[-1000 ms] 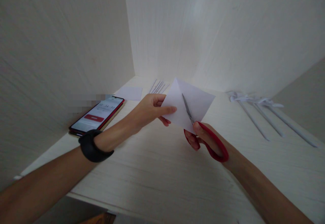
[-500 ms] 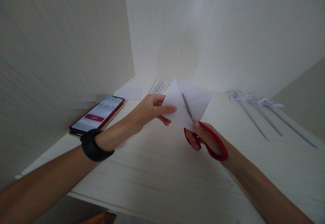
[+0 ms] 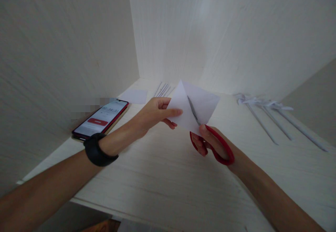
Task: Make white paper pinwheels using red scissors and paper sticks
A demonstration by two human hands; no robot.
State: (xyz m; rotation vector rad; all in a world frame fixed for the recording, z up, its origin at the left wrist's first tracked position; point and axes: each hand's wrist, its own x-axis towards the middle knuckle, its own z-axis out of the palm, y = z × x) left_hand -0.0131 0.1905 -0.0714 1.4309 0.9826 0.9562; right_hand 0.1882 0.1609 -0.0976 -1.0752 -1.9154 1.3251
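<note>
My left hand point(image 3: 154, 114) pinches the left edge of a folded white paper point(image 3: 203, 102) and holds it above the pale wooden tabletop point(image 3: 162, 176). My right hand point(image 3: 210, 142) grips red-handled scissors point(image 3: 219, 148), fingers through the loops. The grey blades reach up into the paper from its lower corner, along the fold. A black band sits on my left wrist.
A phone point(image 3: 101, 118) with a lit screen lies at the left by the wall. A small white sheet point(image 3: 133, 96) and several thin paper strips point(image 3: 163, 89) lie at the back. Rolled white paper sticks point(image 3: 273, 120) lie at the right. Walls enclose the left and back.
The paper's right corner has drawn in slightly and the scissors have edged a little further up the paper. Both hands stay almost in place.
</note>
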